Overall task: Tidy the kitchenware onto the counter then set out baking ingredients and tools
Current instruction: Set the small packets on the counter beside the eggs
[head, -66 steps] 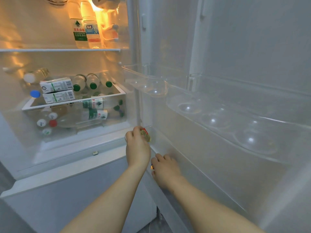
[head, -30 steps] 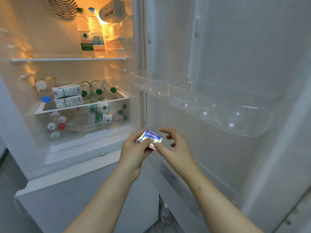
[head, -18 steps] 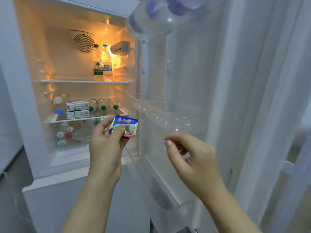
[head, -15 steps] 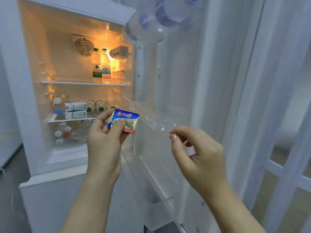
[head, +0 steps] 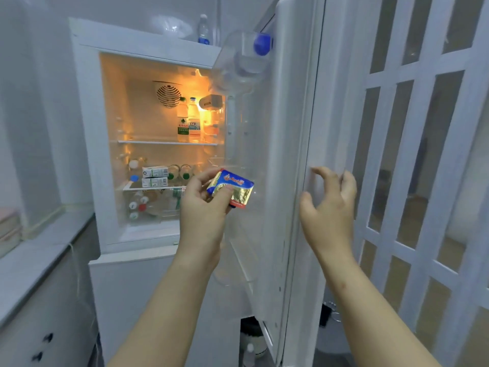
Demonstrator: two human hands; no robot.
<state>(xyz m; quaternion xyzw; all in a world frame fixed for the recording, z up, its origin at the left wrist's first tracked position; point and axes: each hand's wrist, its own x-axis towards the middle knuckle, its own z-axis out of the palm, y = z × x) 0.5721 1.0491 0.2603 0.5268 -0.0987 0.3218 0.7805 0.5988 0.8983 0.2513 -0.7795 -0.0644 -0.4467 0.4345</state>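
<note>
I see the left hand [head: 202,207] raised in front of the open fridge [head: 87,128], gripping a small packet [head: 234,185]. The thumb presses on its front face and the other fingers [head: 195,181] curl behind its left edge. The packet is blue on top, gold foil below, with a red strip at the bottom. It tilts down to the right and sticks out to the right of the fingers, held in the air and touching no shelf.

The right hand [head: 329,207] holds nothing. Its fingers are spread and loosely bent, with the tips just beside the outer edge of the door [head: 291,128], which stands open between the two hands. I cannot tell whether they touch it.

Beyond the left fingers, inside the lit fridge, two cartons [head: 154,176] lie stacked on a shelf, with bottle caps showing beside and below them. Higher up, two bottles [head: 189,123] stand near the lamp. Above the packet, a clear bottle with a blue cap [head: 262,43] lies in the door's top rack. A counter [head: 31,260] runs off to the left of the left arm, and a white lattice screen [head: 423,154] stands right of the right hand.
</note>
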